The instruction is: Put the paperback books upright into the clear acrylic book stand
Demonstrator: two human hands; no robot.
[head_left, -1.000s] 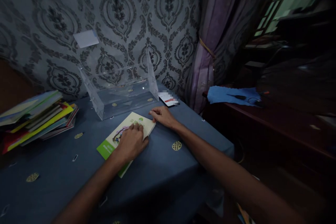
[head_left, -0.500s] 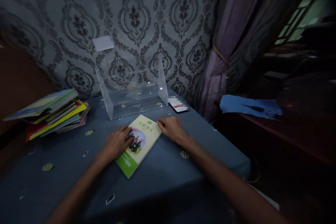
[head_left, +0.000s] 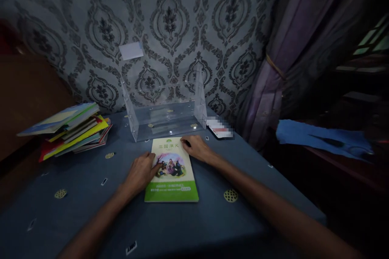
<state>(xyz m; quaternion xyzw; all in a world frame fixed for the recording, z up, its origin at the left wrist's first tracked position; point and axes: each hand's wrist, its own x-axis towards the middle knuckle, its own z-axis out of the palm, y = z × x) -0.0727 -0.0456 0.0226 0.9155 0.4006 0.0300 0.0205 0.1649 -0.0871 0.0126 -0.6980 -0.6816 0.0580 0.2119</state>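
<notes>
A thin book with a cream and green cover (head_left: 172, 170) lies flat on the blue tablecloth (head_left: 91, 210), squared up in front of me. My left hand (head_left: 140, 173) rests on its left edge, fingers stretched onto the cover. Over at the book's top right corner my right hand (head_left: 197, 148) lies with its fingers flat against the edge. Neither hand lifts the book. Just behind the book stands a clear acrylic holder (head_left: 165, 109), with nothing in it.
A slanting stack of coloured books (head_left: 71, 129) sits at the left of the table. A small card or phone (head_left: 219, 128) lies right of the holder. A purple curtain (head_left: 279, 60) and a dark side table with a blue cloth (head_left: 319, 139) are at the right.
The book has been turned from a slant to lie straight in front of me. My left hand slid from the cover's middle to its left edge; the right hand stayed at the top corner.
</notes>
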